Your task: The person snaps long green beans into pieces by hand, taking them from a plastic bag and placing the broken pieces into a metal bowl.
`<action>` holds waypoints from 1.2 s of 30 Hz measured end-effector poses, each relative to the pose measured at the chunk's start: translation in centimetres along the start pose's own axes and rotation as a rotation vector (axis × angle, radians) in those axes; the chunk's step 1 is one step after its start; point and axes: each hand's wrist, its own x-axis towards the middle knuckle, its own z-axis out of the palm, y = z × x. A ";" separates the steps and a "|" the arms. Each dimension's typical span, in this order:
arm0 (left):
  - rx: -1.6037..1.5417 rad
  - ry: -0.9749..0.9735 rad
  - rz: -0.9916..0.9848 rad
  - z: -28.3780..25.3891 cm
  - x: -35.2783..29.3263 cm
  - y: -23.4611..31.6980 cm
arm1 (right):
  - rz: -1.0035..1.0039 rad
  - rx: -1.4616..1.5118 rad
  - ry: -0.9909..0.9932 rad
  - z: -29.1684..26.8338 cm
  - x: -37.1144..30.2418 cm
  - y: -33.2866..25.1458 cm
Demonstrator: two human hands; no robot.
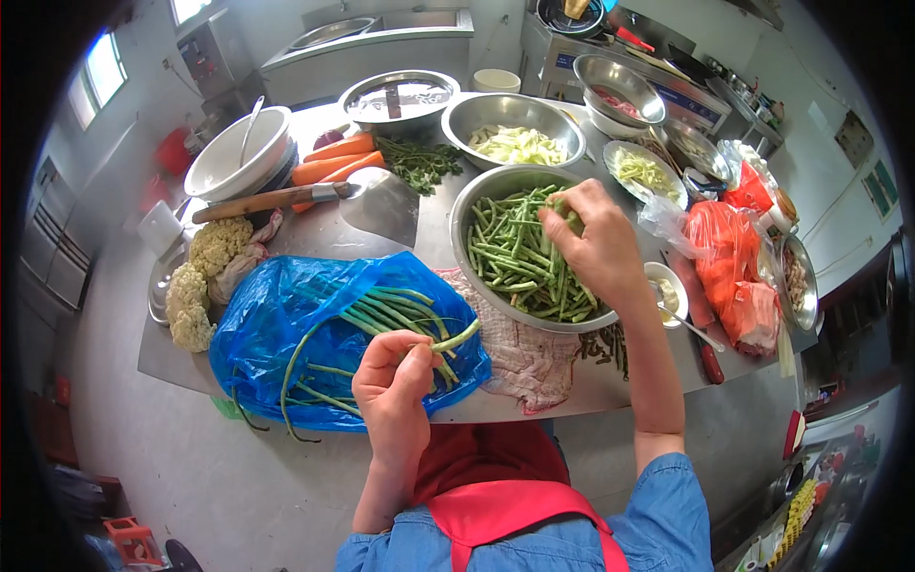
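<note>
My left hand [394, 378] pinches a long green bean [457, 337] between thumb and fingers, in front of a blue plastic bag [262, 334]. Whole long beans [381, 307] spill from the bag's open mouth, and a few hang over its near side. Above a steel bowl [464, 238] full of short-cut green beans [519, 250], my right hand [596, 234] has its fingers curled, with green bean pieces [575, 221] showing beneath them. Part of the bowl's contents is hidden by that hand.
A cleaver [381, 205] lies by carrots [334, 170] and herbs [417, 167]. Cauliflower [191, 305] sits left of the bag. Right of the bowl are a small dish with a spoon [672, 296], a red-handled knife [711, 364] and a red bag [726, 253]. A netted cloth [529, 367] lies at the near edge.
</note>
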 end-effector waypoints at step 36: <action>0.937 -0.441 1.018 7.4 -1.6 -6.9 | 0.586 1.311 -0.187 -1.9 -16.4 -2.3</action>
